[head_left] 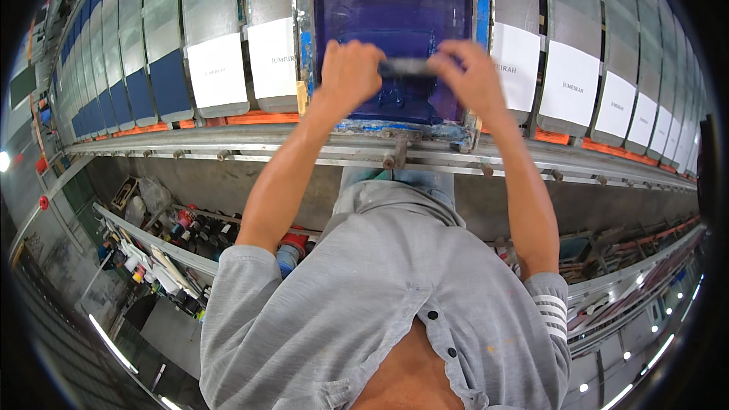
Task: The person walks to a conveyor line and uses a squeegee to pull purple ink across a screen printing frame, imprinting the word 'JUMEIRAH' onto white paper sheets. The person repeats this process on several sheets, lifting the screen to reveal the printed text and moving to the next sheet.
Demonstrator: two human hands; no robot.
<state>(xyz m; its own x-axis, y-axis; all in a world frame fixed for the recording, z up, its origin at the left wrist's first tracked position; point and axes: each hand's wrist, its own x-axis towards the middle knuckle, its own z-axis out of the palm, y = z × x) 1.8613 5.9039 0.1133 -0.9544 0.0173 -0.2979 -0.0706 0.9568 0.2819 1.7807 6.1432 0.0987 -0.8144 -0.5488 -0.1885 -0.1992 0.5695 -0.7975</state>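
Observation:
A screen-printing frame (483,0) with a dark blue-purple mesh (391,0) lies in front of me, and blue ink (380,36) is smeared across its near half. A squeegee (408,67), blurred by motion, spans crosswise over the mesh between my hands. At its left end my left hand (351,72) is closed in a fist around it. My right hand (467,72) has bent fingers on the right end, with thumb and fingertips against it. The squeegee's lower edge is too blurred to tell whether it touches the mesh.
Rows of grey boards run along both sides; some carry white printed sheets (216,70), others dark blue sheets (168,85). A metal rail (304,153) runs along the near edge. Bottles and containers (205,228) stand on a rack behind me at left.

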